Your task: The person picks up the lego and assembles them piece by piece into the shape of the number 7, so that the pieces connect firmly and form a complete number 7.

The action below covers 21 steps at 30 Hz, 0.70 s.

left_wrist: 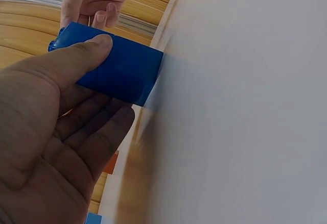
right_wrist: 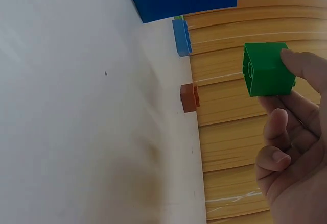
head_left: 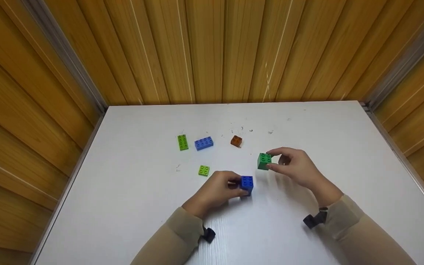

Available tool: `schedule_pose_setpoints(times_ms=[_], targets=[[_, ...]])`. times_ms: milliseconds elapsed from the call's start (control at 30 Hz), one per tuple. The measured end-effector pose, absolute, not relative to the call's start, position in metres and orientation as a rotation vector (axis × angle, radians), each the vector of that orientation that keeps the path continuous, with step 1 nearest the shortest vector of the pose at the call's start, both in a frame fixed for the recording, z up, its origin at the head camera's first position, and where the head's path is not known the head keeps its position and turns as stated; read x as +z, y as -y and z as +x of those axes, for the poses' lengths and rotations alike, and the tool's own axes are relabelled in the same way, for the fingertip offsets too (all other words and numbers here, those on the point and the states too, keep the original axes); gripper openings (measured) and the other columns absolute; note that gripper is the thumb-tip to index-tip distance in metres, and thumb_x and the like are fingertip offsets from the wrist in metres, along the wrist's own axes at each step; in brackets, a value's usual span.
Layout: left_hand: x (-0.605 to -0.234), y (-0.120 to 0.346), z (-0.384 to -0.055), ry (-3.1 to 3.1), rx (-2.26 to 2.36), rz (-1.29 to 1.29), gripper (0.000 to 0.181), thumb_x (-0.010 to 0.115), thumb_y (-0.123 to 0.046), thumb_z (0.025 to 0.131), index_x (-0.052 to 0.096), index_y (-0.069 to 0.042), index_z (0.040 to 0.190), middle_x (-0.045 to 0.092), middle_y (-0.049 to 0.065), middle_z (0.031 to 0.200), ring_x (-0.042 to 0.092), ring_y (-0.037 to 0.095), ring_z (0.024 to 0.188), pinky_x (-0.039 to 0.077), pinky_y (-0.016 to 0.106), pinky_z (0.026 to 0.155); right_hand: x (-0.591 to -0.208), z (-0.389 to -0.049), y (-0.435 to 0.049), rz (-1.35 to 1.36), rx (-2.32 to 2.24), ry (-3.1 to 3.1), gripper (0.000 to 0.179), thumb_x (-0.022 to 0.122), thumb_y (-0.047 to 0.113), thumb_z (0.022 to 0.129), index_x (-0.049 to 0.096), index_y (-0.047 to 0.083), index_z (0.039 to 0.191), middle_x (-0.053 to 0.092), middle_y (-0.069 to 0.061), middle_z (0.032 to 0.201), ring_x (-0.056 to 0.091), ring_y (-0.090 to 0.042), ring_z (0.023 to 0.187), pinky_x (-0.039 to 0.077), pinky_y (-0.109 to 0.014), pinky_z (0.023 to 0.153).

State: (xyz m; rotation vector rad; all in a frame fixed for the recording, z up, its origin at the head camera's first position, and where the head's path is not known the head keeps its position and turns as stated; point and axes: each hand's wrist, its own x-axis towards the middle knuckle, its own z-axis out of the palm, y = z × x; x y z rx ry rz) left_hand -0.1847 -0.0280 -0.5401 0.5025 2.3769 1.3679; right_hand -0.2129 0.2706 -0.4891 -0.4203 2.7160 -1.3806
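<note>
My left hand (head_left: 219, 189) pinches a dark blue block (head_left: 247, 181) between thumb and fingers, studs up. A faint seam across its side in the left wrist view makes it look like two stacked bricks (left_wrist: 127, 66). Its lower end is right at the white tabletop. To the right and a little farther back, my right hand (head_left: 294, 165) pinches a green brick (head_left: 264, 161) by its right side. In the right wrist view the green brick (right_wrist: 268, 71) is raised off the table, its hollow underside partly showing. The two held pieces are apart.
Behind the hands lie a long lime brick (head_left: 183, 142), a lighter blue brick (head_left: 204, 143) and a brown-orange brick (head_left: 236, 141). A small lime brick (head_left: 204, 170) sits just left of my left hand. Wood-look panels (head_left: 204, 51) wall in the white table (head_left: 123, 191).
</note>
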Motion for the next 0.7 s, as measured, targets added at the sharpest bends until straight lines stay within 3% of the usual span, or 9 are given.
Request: schedule_pose_setpoints(times_ms=[433, 700], targets=[[-0.540, 0.029, -0.184, -2.363, 1.399, 0.526, 0.033, 0.092, -0.028, 0.098, 0.085, -0.023, 0.130, 0.083, -0.008, 0.125, 0.078, 0.009, 0.120, 0.064, 0.038, 0.114, -0.483, -0.193, -0.253, -0.612, -1.453, -2.631, 0.036, 0.094, 0.017, 0.094, 0.084, 0.015, 0.129, 0.069, 0.001, 0.095, 0.058, -0.010, 0.081, 0.048, -0.021, 0.067], [-0.539, 0.028, -0.184, -2.373, 1.394, 0.531, 0.030, 0.092, -0.027, 0.098, 0.086, -0.026, 0.128, 0.083, -0.011, 0.122, 0.077, 0.008, 0.118, 0.064, 0.040, 0.115, -0.487, -0.186, -0.244, -0.672, -1.456, -2.600, 0.036, 0.094, 0.017, 0.094, 0.084, 0.014, 0.129, 0.071, -0.003, 0.097, 0.058, -0.008, 0.082, 0.049, -0.021, 0.069]])
